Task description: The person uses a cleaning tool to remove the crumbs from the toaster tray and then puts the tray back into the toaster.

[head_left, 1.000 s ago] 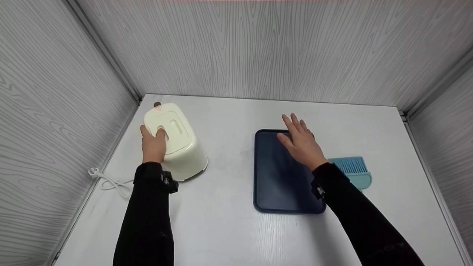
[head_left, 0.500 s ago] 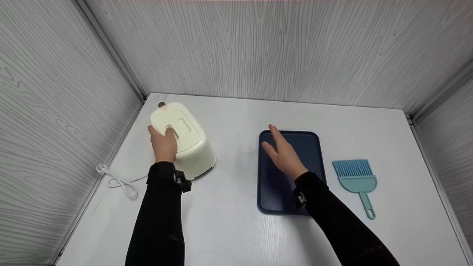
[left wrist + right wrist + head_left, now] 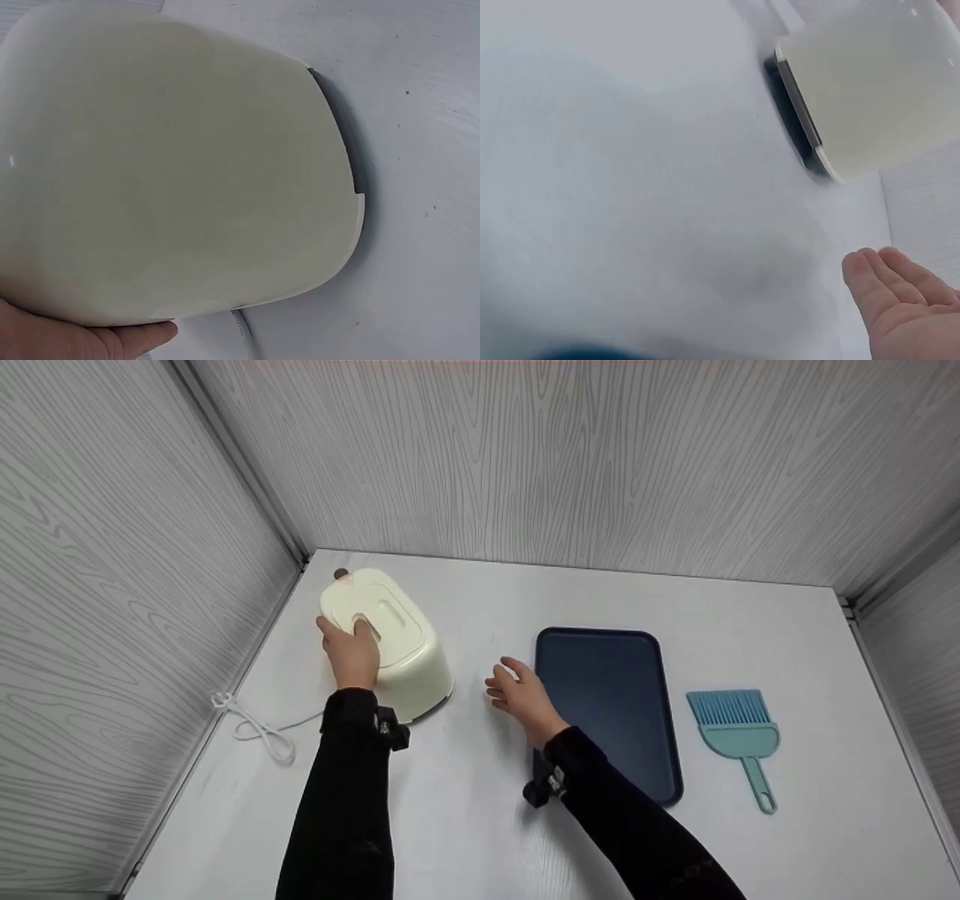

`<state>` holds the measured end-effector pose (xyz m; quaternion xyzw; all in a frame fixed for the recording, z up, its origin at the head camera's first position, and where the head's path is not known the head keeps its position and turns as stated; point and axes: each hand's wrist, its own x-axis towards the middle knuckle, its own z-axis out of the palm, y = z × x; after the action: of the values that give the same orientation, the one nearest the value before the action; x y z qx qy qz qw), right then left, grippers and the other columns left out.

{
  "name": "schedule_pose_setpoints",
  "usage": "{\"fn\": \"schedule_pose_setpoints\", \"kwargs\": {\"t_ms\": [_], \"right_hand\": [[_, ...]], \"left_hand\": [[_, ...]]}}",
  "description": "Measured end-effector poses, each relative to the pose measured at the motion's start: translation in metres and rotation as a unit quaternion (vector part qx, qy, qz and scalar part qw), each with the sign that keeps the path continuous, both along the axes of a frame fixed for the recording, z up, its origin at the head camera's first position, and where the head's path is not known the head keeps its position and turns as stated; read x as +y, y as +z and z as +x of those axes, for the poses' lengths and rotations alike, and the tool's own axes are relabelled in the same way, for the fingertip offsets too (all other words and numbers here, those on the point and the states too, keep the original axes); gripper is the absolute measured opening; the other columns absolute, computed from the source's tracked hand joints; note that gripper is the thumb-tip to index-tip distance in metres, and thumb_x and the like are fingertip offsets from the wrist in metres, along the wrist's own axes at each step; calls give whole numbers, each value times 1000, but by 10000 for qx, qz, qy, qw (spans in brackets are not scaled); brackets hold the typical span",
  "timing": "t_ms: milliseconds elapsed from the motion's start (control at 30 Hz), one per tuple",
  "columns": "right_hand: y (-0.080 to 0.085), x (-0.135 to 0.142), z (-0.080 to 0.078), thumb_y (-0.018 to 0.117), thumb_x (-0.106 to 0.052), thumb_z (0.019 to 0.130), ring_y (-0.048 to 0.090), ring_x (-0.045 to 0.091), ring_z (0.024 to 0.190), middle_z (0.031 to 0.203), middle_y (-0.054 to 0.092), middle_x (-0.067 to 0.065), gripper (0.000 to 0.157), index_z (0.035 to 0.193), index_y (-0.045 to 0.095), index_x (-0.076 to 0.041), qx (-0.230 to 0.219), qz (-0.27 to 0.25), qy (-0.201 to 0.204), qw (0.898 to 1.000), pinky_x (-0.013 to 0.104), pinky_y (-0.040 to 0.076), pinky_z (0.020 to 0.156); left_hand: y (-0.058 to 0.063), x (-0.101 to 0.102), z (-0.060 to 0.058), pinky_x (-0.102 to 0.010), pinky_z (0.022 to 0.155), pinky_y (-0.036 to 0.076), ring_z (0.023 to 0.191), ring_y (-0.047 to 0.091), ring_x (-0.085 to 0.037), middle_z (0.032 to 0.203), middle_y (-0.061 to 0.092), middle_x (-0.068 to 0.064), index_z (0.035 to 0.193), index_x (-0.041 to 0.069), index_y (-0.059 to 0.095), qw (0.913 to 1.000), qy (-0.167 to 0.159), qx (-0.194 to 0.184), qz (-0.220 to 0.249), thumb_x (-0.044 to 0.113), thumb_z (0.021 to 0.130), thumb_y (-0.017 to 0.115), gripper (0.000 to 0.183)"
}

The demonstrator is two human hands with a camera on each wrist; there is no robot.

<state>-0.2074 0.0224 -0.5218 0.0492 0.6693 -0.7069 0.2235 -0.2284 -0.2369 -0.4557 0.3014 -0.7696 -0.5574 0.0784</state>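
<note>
"Fingers of the left hand (image 3: 353, 660) grip the cream, rounded plastic appliance (image 3: 412, 679), thumb on top; the right hand (image 3: 527, 701) is relaxed, holding nothing."

"Location?"

"On the white tabletop (image 3: 465, 825), left of the dark-blue rectangular tray (image 3: 615, 690)."

"Recommendation?"

"Probably steadier with the right palm against its free side, pressure even."

"Unverified?"

"Where the thin white cord (image 3: 300, 723) ends; the black left sleeve (image 3: 339, 817) covers part."

Back: broad, flat, pale-grey back wall (image 3: 525, 472) with darker vertical wood-grain lines
Left: grey left wall (image 3: 90, 585) with looping wood-grain
Right: grey wood-grain right wall (image 3: 926, 592), partly in view
Corners: straight dark-grey corner strips (image 3: 238, 457)
Surface: flat white tabletop (image 3: 465, 825), small dark specks
Light: soft, tabletop brighter than walls
</note>
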Motion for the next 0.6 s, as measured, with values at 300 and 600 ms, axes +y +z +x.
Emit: {"fn": "schedule_pose_setpoints", "kwargs": {"t_ms": [300, 600], "right_hand": [[-18, -11, 3, 45, -34, 112, 51, 32, 141, 150, 51, 25, 64, 163, 21, -4, -700, -267, -108, 9971, 40, 44, 114], [-22, -10, 2, 47, -33, 111, 51, 34, 140, 151, 49, 26, 66, 163, 19, -2, -1200, -1081, -491, 9857, 39, 47, 112]], "left_hand": [[5, 15, -1, -36, 128, 14, 158, 9, -30, 171, 1, -22, 163, 10, -19, 9998, -75, -8, 166, 30, 112, 36, 78], [5, 34, -9, -37, 128, 17, 158, 13, -31, 171, 3, -23, 163, 9, -16, 9996, -282, -39, 23, 31, 112, 35, 76]]}}
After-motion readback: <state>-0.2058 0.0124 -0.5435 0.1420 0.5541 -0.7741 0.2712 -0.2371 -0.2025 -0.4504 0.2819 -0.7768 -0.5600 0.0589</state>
